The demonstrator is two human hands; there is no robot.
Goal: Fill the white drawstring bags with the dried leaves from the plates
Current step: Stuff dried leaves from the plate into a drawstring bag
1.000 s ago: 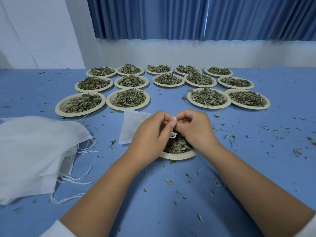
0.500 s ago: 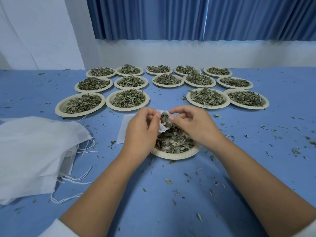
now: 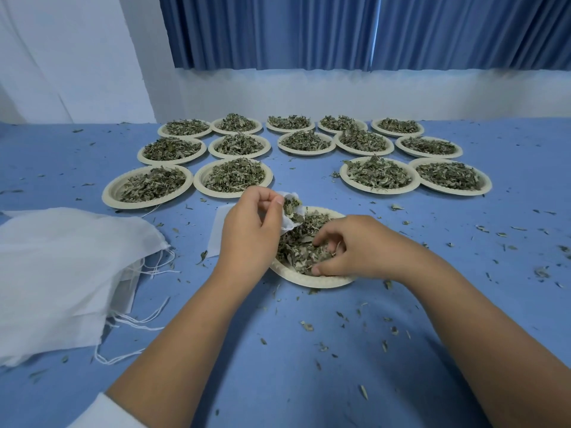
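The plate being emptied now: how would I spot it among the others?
On the blue table, skip the rows of full plates near the curtain. The plate sits alone, nearest the person. Only it has the right hand in its leaves and the left hand holding a white bag over it.

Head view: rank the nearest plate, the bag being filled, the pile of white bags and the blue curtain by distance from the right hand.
1. The nearest plate, under the right hand, whose fingers gather its leaves.
2. The bag being filled, just left, pinched by the left hand.
3. The pile of white bags, far left.
4. The blue curtain, at the back.
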